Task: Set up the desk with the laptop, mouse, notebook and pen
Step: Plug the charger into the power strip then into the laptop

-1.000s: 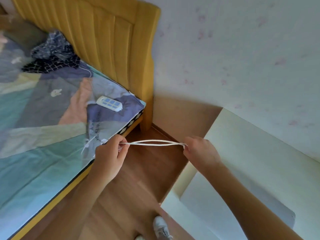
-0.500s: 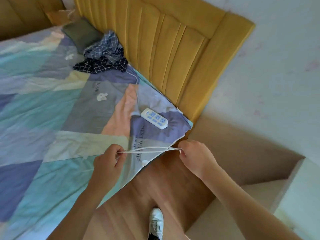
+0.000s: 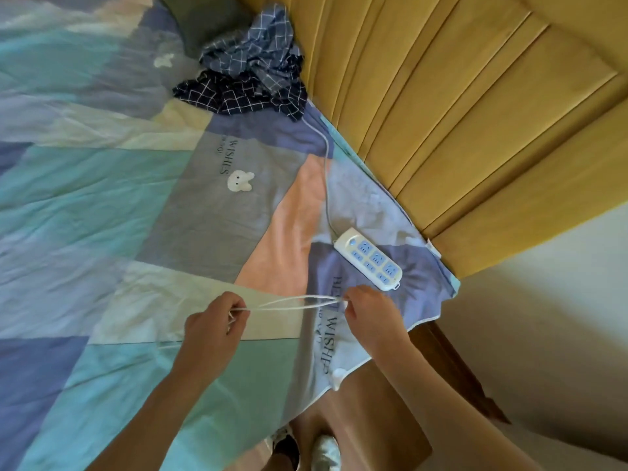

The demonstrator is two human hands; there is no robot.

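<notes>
Hands meet over the near corner of a bed, each gripping 1 end of a white cord (image 3: pixel 299 302). The left hand (image 3: pixel 212 326) has its fingers curled tight round several gathered loops of the cord, thumb pressed on top. The right hand (image 3: pixel 368 316) pinches the other end between thumb and curled fingers. Between them 2 or 3 strands run nearly level, slightly apart in the middle; the exact count is hard to make out.

Beneath the hands lies a patchwork bedsheet (image 3: pixel 102 215) in teal, grey, lilac, cream and peach, printed with "BEST WISHES" and a small white rabbit. Just beyond the right hand, not touching it, a white power strip (image 3: pixel 368 258) with blue sockets rests flat on the sheet. Its own thin white lead (image 3: pixel 326 171) runs away toward a crumpled navy checked garment (image 3: pixel 251 73) lying against the mustard-yellow padded headboard (image 3: pixel 458 107). A small white tag or plug hangs at the sheet's lower edge.

Below, a wooden floor (image 3: pixel 373 419) shows, with the toes of 2 shoes (image 3: pixel 306 450) at the bottom. A pale wall (image 3: pixel 560 300) stands to the right. Laptop, mouse, notebook and pen are nowhere in view.
</notes>
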